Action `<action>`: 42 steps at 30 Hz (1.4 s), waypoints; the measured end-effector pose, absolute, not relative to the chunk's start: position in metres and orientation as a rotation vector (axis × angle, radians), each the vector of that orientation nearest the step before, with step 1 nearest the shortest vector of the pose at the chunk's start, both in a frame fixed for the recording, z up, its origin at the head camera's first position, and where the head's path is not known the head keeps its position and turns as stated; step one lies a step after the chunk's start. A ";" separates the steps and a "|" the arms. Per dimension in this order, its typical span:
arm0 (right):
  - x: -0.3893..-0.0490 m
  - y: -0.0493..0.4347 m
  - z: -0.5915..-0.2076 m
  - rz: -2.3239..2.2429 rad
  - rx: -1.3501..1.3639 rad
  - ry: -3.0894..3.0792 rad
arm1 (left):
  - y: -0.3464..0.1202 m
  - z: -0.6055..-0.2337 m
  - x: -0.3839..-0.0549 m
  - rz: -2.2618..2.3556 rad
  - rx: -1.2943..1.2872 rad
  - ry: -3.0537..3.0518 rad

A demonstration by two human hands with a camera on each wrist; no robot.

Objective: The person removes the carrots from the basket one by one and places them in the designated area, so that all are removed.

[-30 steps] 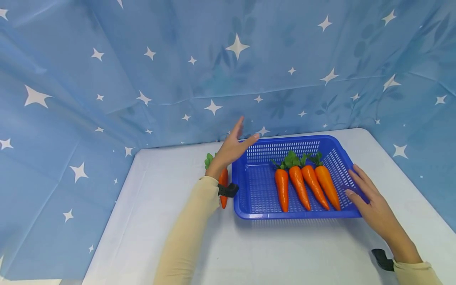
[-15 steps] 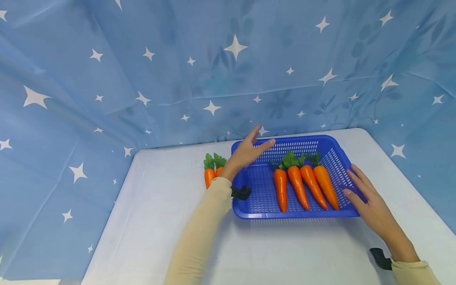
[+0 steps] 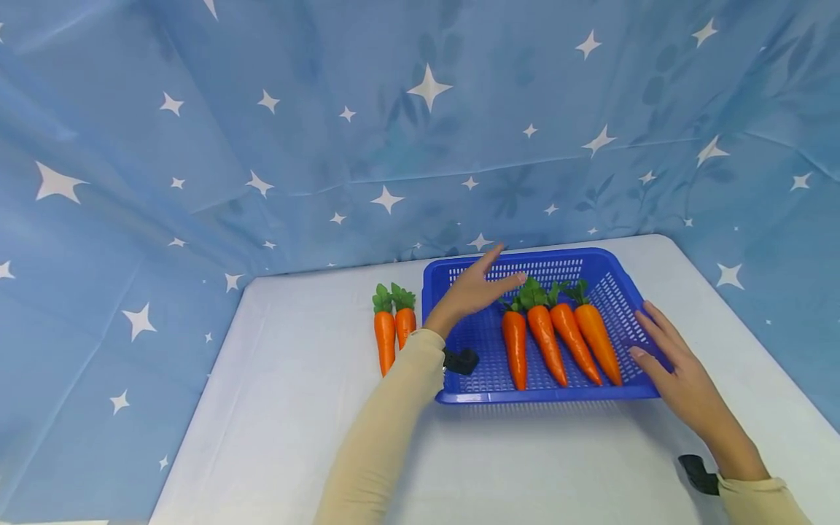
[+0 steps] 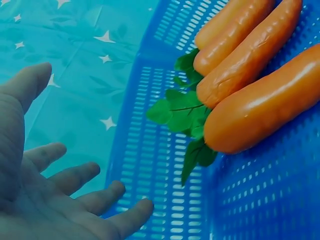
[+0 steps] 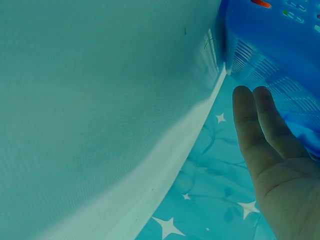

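A blue plastic basket (image 3: 558, 395) holds several orange carrots (image 3: 546, 343) with green leafy tops, lying side by side in its right half. My left hand (image 3: 469, 295) hovers over the basket's left part, fingers spread and holding nothing; its thumb tip reaches the leaves (image 4: 175, 110) in the head view. In the left wrist view its palm (image 4: 55, 210) faces up beside the basket wall. At the basket's right rim, my right hand (image 3: 682, 375) has its fingers straight along the outside, with the thumb overlapping the rim. Two more carrots (image 3: 384, 339) lie left of the basket, one partly hidden by my left sleeve.
The white table (image 3: 295, 408) extends left and in front of the basket. Behind it hangs a blue curtain (image 3: 315, 131) with white stars, close to the basket's back rim. Both wrists wear black straps with a small mount (image 3: 698, 474).
My left hand has moved right from the basket's left rim to over its inside, uncovering the loose carrots' tops. My right hand stays at the right rim; the carrots lie as before.
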State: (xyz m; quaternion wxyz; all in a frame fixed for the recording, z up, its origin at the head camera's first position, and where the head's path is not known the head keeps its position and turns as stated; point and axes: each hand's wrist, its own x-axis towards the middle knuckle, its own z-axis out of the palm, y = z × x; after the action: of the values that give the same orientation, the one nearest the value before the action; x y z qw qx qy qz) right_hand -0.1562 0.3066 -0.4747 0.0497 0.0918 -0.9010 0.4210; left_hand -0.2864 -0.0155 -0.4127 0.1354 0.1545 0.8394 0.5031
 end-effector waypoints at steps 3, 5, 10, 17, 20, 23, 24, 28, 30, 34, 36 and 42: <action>-0.156 0.307 -0.475 1.296 0.281 -2.742 | -0.010 -0.416 -0.285 1.421 0.439 2.417; -0.156 0.307 -0.474 1.303 0.280 -2.741 | -0.007 -0.418 -0.285 1.402 0.436 2.396; -0.156 0.306 -0.474 1.295 0.278 -2.737 | -0.002 -0.426 -0.284 1.358 0.413 2.360; -0.156 0.306 -0.473 1.305 0.280 -2.725 | 0.007 -0.433 -0.283 1.312 0.426 2.335; -0.156 0.306 -0.473 1.298 0.283 -2.727 | 0.012 -0.435 -0.282 1.266 0.442 2.339; -0.157 0.306 -0.473 1.286 0.270 -2.726 | 0.017 -0.439 -0.281 1.153 0.464 2.381; -0.157 0.305 -0.473 1.284 0.271 -2.724 | 0.018 -0.440 -0.281 1.098 0.477 2.404; -0.157 0.304 -0.473 1.277 0.271 -2.713 | 0.022 -0.445 -0.280 0.915 0.522 2.473; -0.157 0.304 -0.473 1.279 0.269 -2.715 | 0.022 -0.446 -0.280 0.869 0.535 2.498; -0.157 0.304 -0.473 1.282 0.261 -2.728 | 0.024 -0.448 -0.279 0.828 0.536 2.536; -0.156 0.304 -0.472 1.294 0.260 -2.729 | 0.025 -0.449 -0.278 0.799 0.528 2.561; -0.156 0.304 -0.474 1.305 0.272 -2.716 | 0.024 -0.449 -0.277 0.753 0.481 2.598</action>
State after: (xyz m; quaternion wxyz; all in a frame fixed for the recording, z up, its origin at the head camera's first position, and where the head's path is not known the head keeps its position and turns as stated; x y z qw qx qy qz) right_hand -0.1559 0.3040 -0.4743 0.0577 0.0898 -0.8962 0.4306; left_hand -0.2773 0.0243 -0.4487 0.1960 0.1718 0.9273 0.2688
